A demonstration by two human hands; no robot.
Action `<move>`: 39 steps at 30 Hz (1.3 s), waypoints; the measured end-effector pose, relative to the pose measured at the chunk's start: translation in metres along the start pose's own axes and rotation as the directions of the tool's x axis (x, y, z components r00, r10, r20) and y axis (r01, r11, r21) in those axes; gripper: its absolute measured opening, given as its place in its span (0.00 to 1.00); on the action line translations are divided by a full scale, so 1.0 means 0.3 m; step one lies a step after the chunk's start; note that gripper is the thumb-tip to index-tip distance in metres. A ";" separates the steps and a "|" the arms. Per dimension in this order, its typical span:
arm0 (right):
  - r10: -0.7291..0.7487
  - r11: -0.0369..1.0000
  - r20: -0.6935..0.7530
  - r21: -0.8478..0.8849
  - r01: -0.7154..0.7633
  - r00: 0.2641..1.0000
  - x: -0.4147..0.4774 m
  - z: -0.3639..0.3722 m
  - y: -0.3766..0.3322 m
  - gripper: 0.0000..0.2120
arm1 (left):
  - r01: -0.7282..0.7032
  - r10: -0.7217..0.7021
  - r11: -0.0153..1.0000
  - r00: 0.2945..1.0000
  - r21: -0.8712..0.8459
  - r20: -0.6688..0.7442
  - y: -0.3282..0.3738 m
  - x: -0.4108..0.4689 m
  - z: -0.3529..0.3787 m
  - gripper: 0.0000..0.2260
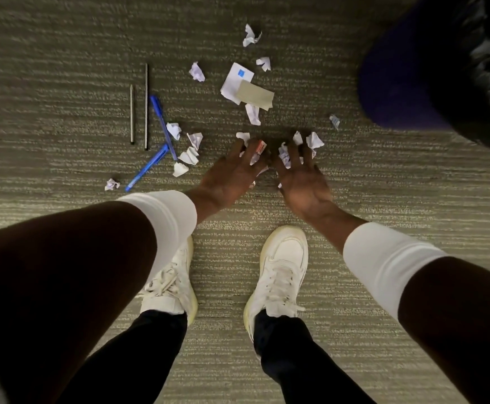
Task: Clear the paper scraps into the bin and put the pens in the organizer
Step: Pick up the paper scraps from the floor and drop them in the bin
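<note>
— Our white sneakers point(278, 269) are planted on the carpet point(48, 158); both hands down low.

— Left hand point(232, 176) and right hand point(302, 179), fingers spread over paper scraps point(284, 156). Blue pens point(162, 123) lie left, bin point(407, 83) far right.

Both arms reach down toward twelve o'clock; the left hand point(232, 173) and right hand point(302, 177) lie side by side, palms down, fingers spread.
</note>
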State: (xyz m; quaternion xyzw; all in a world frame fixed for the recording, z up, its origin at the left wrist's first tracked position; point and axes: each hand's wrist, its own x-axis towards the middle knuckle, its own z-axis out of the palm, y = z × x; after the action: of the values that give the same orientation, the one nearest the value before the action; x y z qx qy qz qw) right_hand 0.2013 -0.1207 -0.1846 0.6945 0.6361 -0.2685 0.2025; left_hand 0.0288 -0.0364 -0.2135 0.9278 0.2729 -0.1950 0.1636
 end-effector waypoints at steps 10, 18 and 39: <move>-0.117 0.993 -0.124 0.018 0.120 0.985 -0.003 0.015 -0.013 0.23 | -0.107 0.100 0.993 0.988 -0.058 -0.115 -0.028 0.020 -0.021 0.24; 0.091 0.909 -0.207 0.417 0.004 0.974 0.005 0.020 0.024 0.14 | -0.109 0.073 0.980 0.975 -0.167 -0.208 -0.040 0.023 -0.054 0.21; 0.713 0.277 -0.202 0.961 -0.005 0.671 -0.453 -0.662 0.167 0.09 | -0.080 -0.467 0.555 0.794 -0.828 -0.390 0.285 -0.010 -0.981 0.04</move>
State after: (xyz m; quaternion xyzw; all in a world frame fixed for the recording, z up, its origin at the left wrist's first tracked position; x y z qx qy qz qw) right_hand 0.2674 -0.1076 0.0519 0.8616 0.2125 -0.2716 -0.3723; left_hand 0.1555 0.0149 0.0608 0.7212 0.4725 0.2215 0.4556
